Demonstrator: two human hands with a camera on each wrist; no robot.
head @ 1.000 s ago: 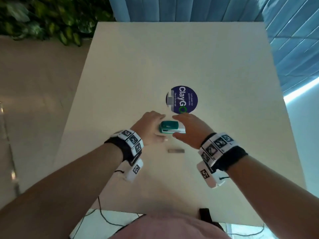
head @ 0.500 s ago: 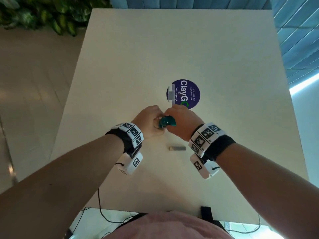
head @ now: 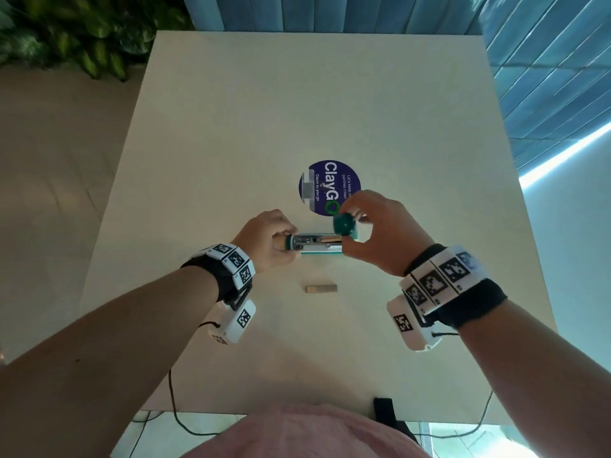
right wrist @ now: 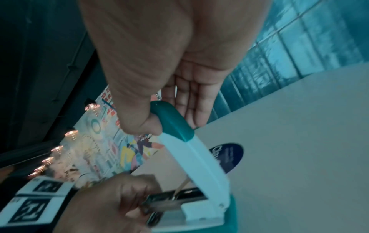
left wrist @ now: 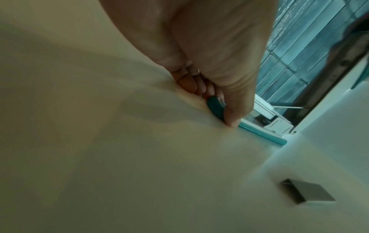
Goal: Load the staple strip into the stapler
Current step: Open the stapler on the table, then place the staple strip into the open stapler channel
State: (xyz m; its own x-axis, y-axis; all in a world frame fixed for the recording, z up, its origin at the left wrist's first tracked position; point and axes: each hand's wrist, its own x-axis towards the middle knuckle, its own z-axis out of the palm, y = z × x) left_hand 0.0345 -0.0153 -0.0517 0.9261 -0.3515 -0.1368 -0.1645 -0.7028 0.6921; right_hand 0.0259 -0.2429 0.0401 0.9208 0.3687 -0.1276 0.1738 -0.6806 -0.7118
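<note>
The teal and white stapler lies on the table with its top cover swung up and the metal staple channel bare. My left hand pinches the stapler's front end against the table. My right hand holds the teal tip of the raised cover between thumb and fingers. The grey staple strip lies loose on the table just nearer to me than the stapler, also seen in the left wrist view as the strip. Neither hand touches it.
A round dark blue sticker is on the cream table right behind the stapler. Green plants stand beyond the far left corner, a blue panelled wall on the right. Cables hang at the near edge.
The stapler was shut and both hands were bunched on it. Now my right hand has lifted the cover up and to the right, and the left hand holds the front end down.
</note>
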